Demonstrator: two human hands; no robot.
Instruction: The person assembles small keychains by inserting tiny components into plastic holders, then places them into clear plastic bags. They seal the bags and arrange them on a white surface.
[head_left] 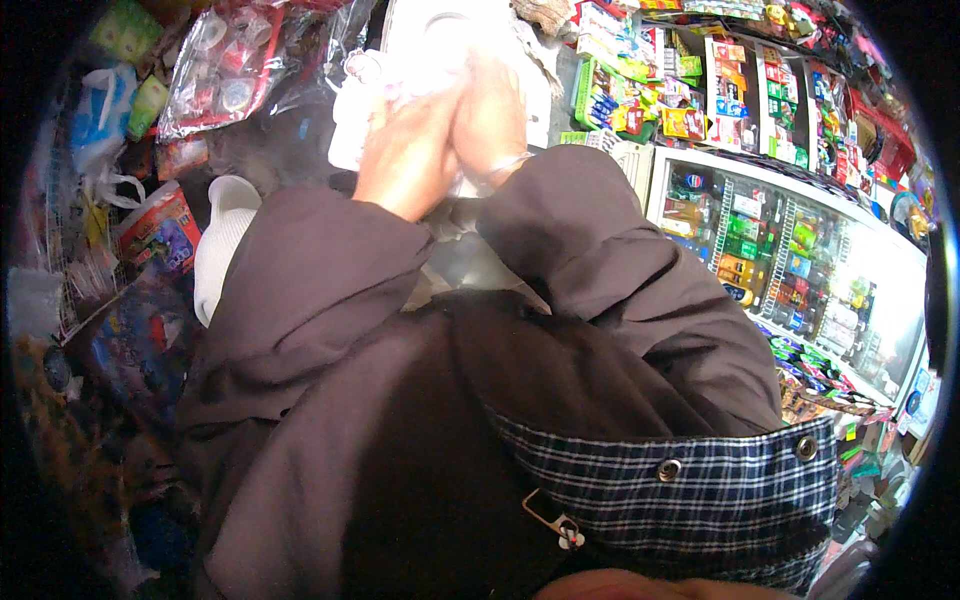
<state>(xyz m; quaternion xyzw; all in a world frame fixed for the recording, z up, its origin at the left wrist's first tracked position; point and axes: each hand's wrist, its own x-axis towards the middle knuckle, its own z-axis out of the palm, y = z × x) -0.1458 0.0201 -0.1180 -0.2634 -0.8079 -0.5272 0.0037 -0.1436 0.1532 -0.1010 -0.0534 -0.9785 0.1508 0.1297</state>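
Both hands, left hand [408,150] and right hand [490,118], were pressed together around a clear plastic bag [420,70] held up before the shelves [690,90], grip unclear; likely mid-handling, needing steadier hold.

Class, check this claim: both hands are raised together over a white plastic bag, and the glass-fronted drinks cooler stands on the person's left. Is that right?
Not quite. The head view shows the drinks cooler on the person's right, not left. The rest holds: the left hand and right hand are together over the white plastic bag.
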